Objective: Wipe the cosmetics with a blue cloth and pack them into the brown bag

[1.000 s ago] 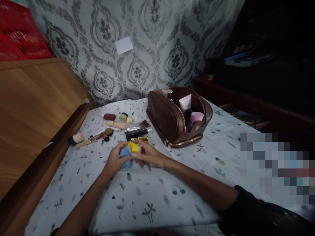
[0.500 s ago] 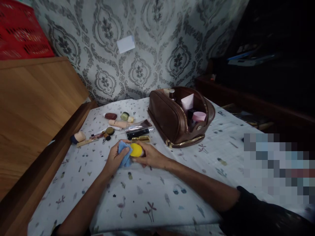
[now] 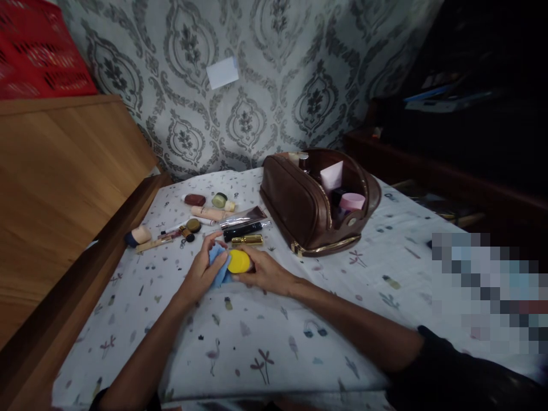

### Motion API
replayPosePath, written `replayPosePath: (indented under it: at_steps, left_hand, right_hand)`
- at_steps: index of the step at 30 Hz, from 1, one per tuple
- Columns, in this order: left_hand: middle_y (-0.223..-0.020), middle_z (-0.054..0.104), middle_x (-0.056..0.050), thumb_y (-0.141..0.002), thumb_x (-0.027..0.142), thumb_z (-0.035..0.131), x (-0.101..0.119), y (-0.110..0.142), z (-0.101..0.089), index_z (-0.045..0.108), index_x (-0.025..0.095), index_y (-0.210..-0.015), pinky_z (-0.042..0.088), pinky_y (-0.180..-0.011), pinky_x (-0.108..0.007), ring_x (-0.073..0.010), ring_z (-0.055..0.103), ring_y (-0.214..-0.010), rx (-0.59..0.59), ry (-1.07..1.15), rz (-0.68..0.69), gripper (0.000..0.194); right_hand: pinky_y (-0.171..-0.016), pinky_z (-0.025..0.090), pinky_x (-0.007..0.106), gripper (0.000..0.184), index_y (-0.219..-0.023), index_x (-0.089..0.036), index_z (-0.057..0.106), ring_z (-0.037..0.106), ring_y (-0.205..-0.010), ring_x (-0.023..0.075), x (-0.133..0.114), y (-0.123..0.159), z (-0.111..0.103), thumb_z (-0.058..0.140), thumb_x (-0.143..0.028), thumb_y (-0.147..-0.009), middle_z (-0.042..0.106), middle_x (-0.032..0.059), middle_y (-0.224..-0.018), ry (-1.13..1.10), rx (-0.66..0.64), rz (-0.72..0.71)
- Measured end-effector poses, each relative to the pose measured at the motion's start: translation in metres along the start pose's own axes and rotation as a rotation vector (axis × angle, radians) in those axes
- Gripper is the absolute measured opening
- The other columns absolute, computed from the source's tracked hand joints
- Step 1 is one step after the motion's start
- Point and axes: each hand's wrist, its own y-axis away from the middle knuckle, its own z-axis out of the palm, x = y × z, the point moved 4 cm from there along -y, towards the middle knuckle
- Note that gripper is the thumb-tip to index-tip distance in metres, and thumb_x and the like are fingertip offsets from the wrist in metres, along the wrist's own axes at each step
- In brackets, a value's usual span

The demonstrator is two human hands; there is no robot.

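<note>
My left hand [image 3: 200, 277] is closed on a light blue cloth [image 3: 218, 269] and presses it against the side of a small container with a round yellow lid [image 3: 238, 261]. My right hand [image 3: 265, 272] wraps around that container from the right, lid facing up, just above the patterned sheet [image 3: 265, 342]. Both hands meet in the middle of the bed. What lies below the yellow lid is hidden by my fingers.
A brown leather toiletry bag [image 3: 308, 208] stands open behind my hands, with a pink tube and pink jar inside. Several cosmetics [image 3: 205, 220] lie scattered to the left of it. A wooden headboard [image 3: 64, 188] runs along the left. Dark furniture stands at right.
The yellow-lidded container has turned so its round lid now faces up. The blue cloth has shifted from in front of it to its left side. Both hands stay in place.
</note>
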Motion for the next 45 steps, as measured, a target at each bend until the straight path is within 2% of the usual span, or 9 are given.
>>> replayPosePath:
  at_steps: [7, 10, 13, 16, 21, 27, 32, 39, 45]
  left_hand:
    - [-0.148, 0.034, -0.014, -0.070, 0.049, 0.078, -0.003, 0.005, -0.029, 0.015, 0.029, -0.151, 0.035, -0.108, -0.045, -0.0330, 0.032, -0.138, -0.349, -0.089, -0.074, 0.104]
    - [-0.136, 0.049, -0.010, -0.077, 0.039, 0.073, -0.001, 0.004, -0.028, 0.035, 0.026, -0.141, 0.039, -0.104, -0.040, -0.0283, 0.045, -0.128, -0.465, -0.134, -0.100, 0.076]
    - [-0.099, 0.063, -0.003, -0.081, 0.028, 0.061, 0.001, 0.003, -0.023, 0.061, 0.018, -0.104, 0.046, -0.084, -0.030, -0.0207, 0.059, -0.093, -0.530, -0.188, -0.106, 0.024]
    - [-0.081, 0.059, 0.001, -0.080, 0.022, 0.056, 0.001, 0.000, -0.024, 0.061, 0.017, -0.093, 0.043, -0.069, -0.025, -0.0159, 0.055, -0.075, -0.430, -0.184, -0.094, 0.015]
    - [-0.105, 0.060, -0.004, -0.087, 0.023, 0.050, 0.002, -0.001, -0.030, 0.052, 0.021, -0.127, 0.046, -0.079, -0.028, -0.0184, 0.057, -0.092, 0.021, -0.155, 0.057, 0.041]
    - [-0.116, 0.057, -0.010, -0.091, 0.033, 0.055, 0.013, 0.003, 0.009, 0.058, 0.022, -0.127, 0.043, -0.099, -0.037, -0.0231, 0.055, -0.111, -0.168, -0.142, 0.270, 0.037]
    - [-0.109, 0.060, -0.008, -0.089, 0.033, 0.061, 0.013, 0.002, 0.014, 0.063, 0.022, -0.116, 0.047, -0.093, -0.035, -0.0210, 0.058, -0.104, -0.010, -0.160, 0.305, 0.029]
    - [-0.095, 0.063, -0.005, -0.088, 0.028, 0.063, 0.020, 0.009, 0.016, 0.067, 0.021, -0.094, 0.050, -0.082, -0.030, -0.0171, 0.061, -0.091, 0.205, -0.251, 0.414, 0.010]
    - [-0.084, 0.060, -0.001, -0.088, 0.032, 0.060, 0.020, 0.012, 0.006, 0.060, 0.020, -0.091, 0.047, -0.071, -0.025, -0.0146, 0.057, -0.078, 0.395, -0.198, 0.244, 0.012]
  right_hand:
    - [-0.076, 0.046, 0.029, 0.035, -0.104, -0.017, 0.056, 0.057, -0.086, 0.0186, -0.003, -0.004, -0.007, 0.070, -0.035, -0.077, 0.063, 0.0027, -0.093, 0.048, 0.147, -0.114]
    - [-0.077, 0.046, 0.030, 0.039, -0.106, -0.016, 0.057, 0.057, -0.087, 0.0191, 0.002, -0.006, -0.009, 0.070, -0.037, -0.077, 0.063, 0.0041, -0.095, 0.048, 0.183, -0.089]
    - [-0.074, 0.045, 0.030, 0.042, -0.103, -0.015, 0.056, 0.056, -0.083, 0.0182, 0.009, -0.008, -0.010, 0.071, -0.043, -0.075, 0.062, 0.0038, -0.092, 0.035, 0.187, -0.053]
    - [-0.073, 0.044, 0.029, 0.043, -0.102, -0.015, 0.057, 0.055, -0.082, 0.0178, 0.013, -0.009, -0.011, 0.071, -0.044, -0.074, 0.062, 0.0033, -0.090, 0.047, 0.213, -0.042]
    - [-0.074, 0.045, 0.031, 0.040, -0.102, -0.015, 0.058, 0.059, -0.084, 0.0198, 0.007, -0.007, -0.009, 0.074, -0.037, -0.073, 0.064, 0.0043, -0.093, 0.195, 0.225, -0.057]
    - [-0.065, 0.043, 0.026, 0.023, -0.088, -0.015, 0.062, 0.060, -0.074, 0.0179, -0.002, -0.003, -0.003, 0.071, -0.030, -0.073, 0.065, 0.0025, -0.081, 0.310, 0.172, -0.048]
    - [-0.059, 0.039, 0.023, 0.016, -0.078, -0.015, 0.061, 0.058, -0.067, 0.0159, 0.000, -0.005, -0.003, 0.071, -0.026, -0.071, 0.062, -0.0001, -0.072, 0.352, 0.177, -0.029]
    - [-0.071, 0.045, 0.030, 0.032, -0.097, -0.015, 0.061, 0.060, -0.079, 0.0203, -0.001, -0.005, -0.008, 0.071, -0.036, -0.075, 0.065, 0.0038, -0.087, 0.305, 0.163, -0.044]
    - [-0.049, 0.042, 0.022, 0.053, -0.112, -0.019, 0.049, 0.061, -0.063, 0.0137, 0.004, -0.005, -0.004, 0.071, -0.051, -0.076, 0.061, 0.0027, -0.093, -0.195, 0.021, 0.031]
